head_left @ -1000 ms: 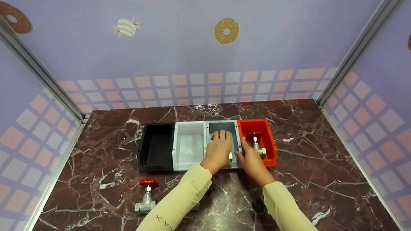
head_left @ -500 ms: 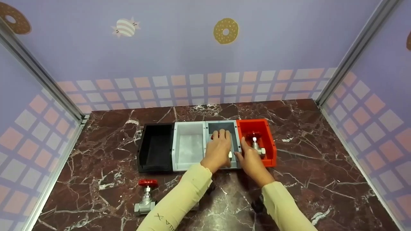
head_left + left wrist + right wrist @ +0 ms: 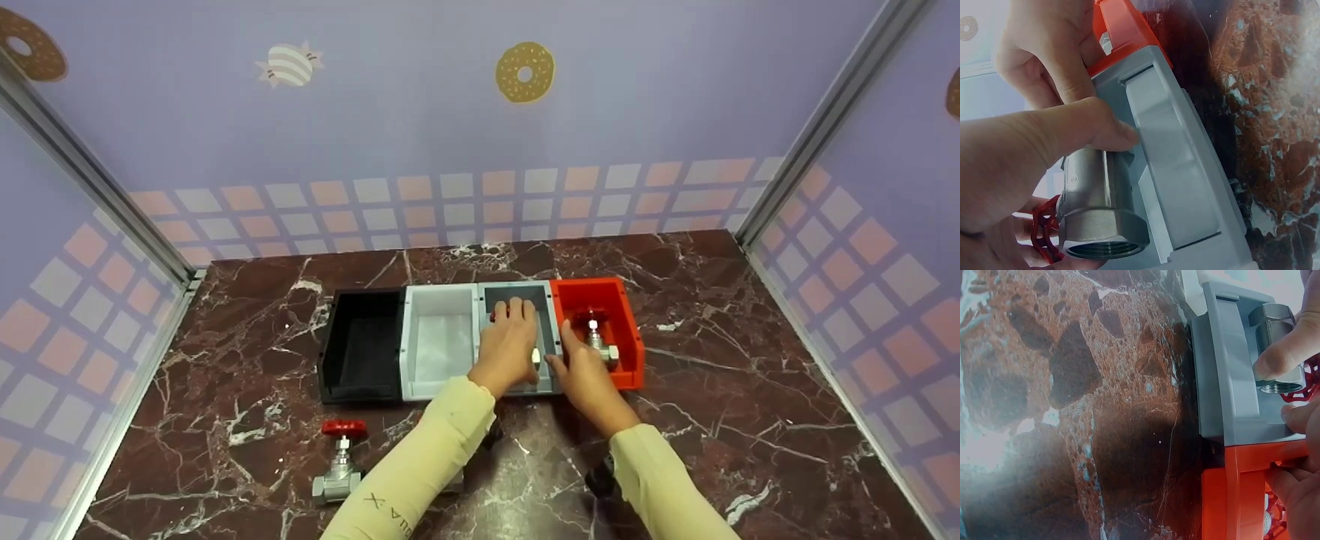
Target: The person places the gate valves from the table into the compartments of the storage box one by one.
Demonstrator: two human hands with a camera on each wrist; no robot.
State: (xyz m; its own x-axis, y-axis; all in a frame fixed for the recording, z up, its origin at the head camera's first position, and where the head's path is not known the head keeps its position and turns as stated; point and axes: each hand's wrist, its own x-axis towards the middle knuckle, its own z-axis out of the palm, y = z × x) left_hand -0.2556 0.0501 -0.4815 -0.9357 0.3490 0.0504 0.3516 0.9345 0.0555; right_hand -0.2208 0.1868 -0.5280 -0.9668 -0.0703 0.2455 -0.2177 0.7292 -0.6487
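My left hand (image 3: 506, 345) holds a metal valve (image 3: 1098, 191) with a red handwheel (image 3: 1044, 230) inside the grey bin (image 3: 1176, 163). Its thumb lies across the silver valve body, and its fingers reach around to the handwheel side. My right hand (image 3: 590, 375) pinches the adjoining walls of the grey bin and the red bin (image 3: 636, 337), thumb on the grey side and fingers on the red side. Inside the red bin is another valve (image 3: 596, 341) with a red handwheel. In the head view, my left hand covers most of the valve it holds.
A white bin (image 3: 441, 300) and a black bin (image 3: 328, 360) continue the row leftward. One red-wheeled valve (image 3: 339, 469) stands on the marble-patterned table (image 3: 225, 450) in front; another valve (image 3: 454, 482) is mostly hidden by my left sleeve. Patterned walls (image 3: 420, 135) enclose the table's back and sides.
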